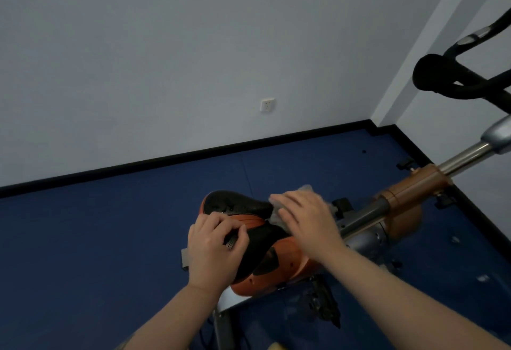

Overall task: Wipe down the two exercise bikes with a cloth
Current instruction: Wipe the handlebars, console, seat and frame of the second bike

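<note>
Cloth under right hand — on saddle

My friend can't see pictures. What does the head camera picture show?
A person's right hand presses a pale grey cloth flat on the black and orange padded bike saddle, while the left hand grips the saddle's side. Black handlebars rise at right, above a blue floor and white wall.

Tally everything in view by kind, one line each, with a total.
Hands: 2, the left hand gripping the saddle, the right hand pressing flat on the cloth
Exercise bikes: 1
Saddles: 1
Handlebars: 1
Cloths: 1
Wall sockets: 1
Total: 7
</note>
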`<action>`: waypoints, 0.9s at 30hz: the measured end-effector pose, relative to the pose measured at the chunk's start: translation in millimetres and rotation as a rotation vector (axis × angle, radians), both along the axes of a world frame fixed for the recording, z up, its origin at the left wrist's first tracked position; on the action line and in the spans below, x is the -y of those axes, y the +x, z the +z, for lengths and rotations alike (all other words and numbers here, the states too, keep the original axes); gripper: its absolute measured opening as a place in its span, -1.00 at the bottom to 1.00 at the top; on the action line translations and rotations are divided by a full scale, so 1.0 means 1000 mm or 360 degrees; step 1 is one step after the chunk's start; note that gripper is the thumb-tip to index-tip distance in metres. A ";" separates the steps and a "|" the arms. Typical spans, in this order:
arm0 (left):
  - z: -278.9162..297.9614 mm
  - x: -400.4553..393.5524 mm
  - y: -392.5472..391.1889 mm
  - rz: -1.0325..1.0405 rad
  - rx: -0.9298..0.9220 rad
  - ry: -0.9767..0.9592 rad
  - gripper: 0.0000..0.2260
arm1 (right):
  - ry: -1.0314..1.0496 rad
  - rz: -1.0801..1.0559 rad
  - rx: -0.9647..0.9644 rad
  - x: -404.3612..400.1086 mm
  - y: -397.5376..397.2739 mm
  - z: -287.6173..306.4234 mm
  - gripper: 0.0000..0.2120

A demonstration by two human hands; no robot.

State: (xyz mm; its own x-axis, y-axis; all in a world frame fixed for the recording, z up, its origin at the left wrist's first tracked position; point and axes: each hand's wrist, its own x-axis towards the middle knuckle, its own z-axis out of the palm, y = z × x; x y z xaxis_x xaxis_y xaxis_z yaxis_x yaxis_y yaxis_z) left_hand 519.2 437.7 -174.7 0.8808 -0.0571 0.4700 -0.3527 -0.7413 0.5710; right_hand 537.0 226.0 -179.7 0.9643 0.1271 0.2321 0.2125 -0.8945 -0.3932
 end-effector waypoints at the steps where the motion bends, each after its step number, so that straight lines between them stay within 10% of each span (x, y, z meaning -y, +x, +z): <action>1: 0.000 0.000 0.000 -0.0004 0.0002 -0.0007 -0.82 | 0.0153 -0.0142 -0.0075 0.011 0.003 0.000 -0.69; 5: -0.002 0.000 0.000 0.0011 0.0044 -0.0018 -0.81 | 0.0577 -0.0982 -0.0243 -0.005 0.005 -0.013 -0.65; 10: -0.002 0.001 0.000 -0.0014 0.0081 -0.0023 -0.82 | 0.0472 -0.0305 -0.0253 0.024 -0.001 -0.009 -0.63; 13: -0.002 0.001 0.000 -0.0013 0.0102 -0.0028 -0.81 | 0.0871 -0.0741 -0.0417 0.011 0.006 -0.010 -0.72; 18: -0.003 0.001 0.000 0.0005 0.0105 -0.0021 -0.80 | 0.0147 -0.0528 -0.0021 -0.026 -0.017 -0.010 -0.61; 22: -0.002 0.001 -0.001 0.0012 0.0104 -0.0024 -0.80 | 0.0283 -0.0625 -0.0469 0.002 0.014 0.007 -0.66; 27: -0.001 0.001 -0.004 0.0081 0.0096 -0.0083 -0.81 | -0.0052 -0.0131 -0.0146 -0.052 -0.004 0.015 -0.64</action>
State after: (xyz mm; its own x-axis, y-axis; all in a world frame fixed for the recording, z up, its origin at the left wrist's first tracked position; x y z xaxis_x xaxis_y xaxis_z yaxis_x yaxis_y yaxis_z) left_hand 515.2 437.1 -175.9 0.8521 0.0128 0.5232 -0.3501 -0.7291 0.5881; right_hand 532.6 278.2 -164.4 0.9888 0.0527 0.1394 0.1023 -0.9202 -0.3779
